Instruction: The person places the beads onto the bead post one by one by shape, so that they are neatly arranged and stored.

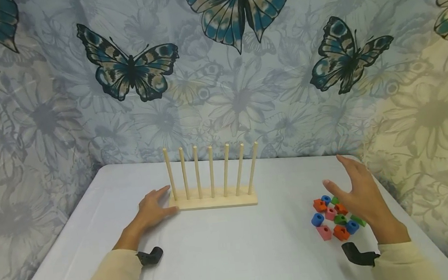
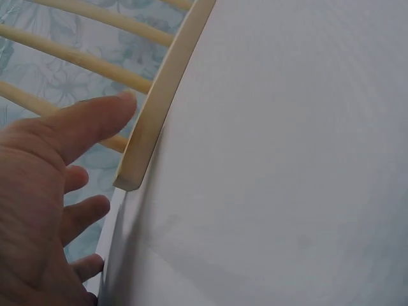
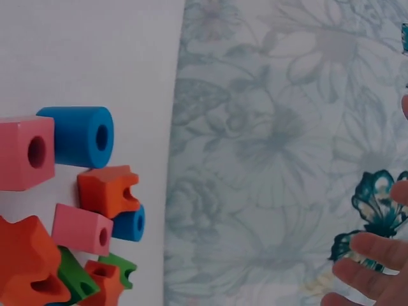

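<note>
A pale wooden stand (image 1: 213,202) with several upright pegs (image 1: 211,172) stands on the table. My left hand (image 1: 152,210) is at the stand's left end, its thumb (image 2: 105,118) by the front corner and its index finger reaching towards the back corner. The thumb looks to touch the base; firm contact is unclear. My right hand (image 1: 362,194) is raised above a pile of beads, thumb and fingers spread, holding nothing. The pile has pink beads (image 1: 324,232), blue cylinders (image 3: 86,137), orange notched beads (image 3: 108,191) and green beads (image 3: 78,275), with holes through them. The hand hides part of the pile.
A white table (image 1: 234,254) carries everything. Behind it hangs a floral cloth with butterflies (image 1: 131,68). A black strap piece (image 1: 151,256) sits at the left wrist and another black piece (image 1: 360,255) at the right.
</note>
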Demonstrator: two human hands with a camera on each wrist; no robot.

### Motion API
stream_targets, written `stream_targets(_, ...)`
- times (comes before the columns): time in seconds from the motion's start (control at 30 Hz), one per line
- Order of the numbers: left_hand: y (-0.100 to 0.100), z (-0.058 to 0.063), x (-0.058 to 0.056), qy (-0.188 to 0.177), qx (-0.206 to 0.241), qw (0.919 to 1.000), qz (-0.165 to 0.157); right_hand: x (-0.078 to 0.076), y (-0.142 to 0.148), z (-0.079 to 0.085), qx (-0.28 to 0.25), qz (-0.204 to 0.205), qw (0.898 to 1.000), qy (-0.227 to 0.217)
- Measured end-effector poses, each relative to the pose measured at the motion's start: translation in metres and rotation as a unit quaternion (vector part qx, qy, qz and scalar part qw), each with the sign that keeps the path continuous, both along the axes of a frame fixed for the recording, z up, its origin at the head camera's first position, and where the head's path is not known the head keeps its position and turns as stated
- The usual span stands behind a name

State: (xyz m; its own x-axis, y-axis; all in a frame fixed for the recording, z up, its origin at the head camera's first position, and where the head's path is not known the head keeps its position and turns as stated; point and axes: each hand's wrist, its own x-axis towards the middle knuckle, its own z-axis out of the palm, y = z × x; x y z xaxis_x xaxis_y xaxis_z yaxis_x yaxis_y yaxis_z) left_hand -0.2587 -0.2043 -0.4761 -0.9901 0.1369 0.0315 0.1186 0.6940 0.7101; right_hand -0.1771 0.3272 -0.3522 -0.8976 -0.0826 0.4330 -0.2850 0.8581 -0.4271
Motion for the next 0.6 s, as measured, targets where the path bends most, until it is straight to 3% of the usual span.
stream_targets(0.6,0.009,-0.008,0.001,0.040,-0.048,0.9979,-0.015,0.008,0.022,-0.024,-0.026,-0.034,0.999,-0.009)
